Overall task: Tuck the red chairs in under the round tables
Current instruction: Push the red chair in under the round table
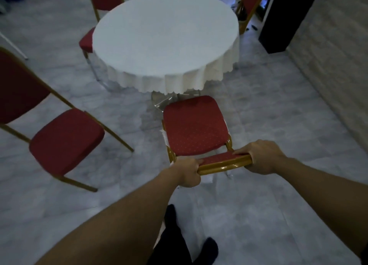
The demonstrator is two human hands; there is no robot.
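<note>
A red chair with a gold frame (pixel 194 125) stands in front of me, its seat facing the round table (pixel 165 37) covered by a white cloth. The seat's front edge lies just short of the cloth's hanging hem. My left hand (pixel 187 172) grips the left end of the chair's backrest top. My right hand (pixel 258 157) grips the right end. Both hands are closed around the gold rail.
A second red chair (pixel 63 141) stands free on the left, turned away from the table. A third chair (pixel 87 41) sits at the table's far left, another chair (pixel 251 4) at the far right. A dark pillar (pixel 286 19) and a brick wall (pixel 334 69) close the right side. The floor is grey marble.
</note>
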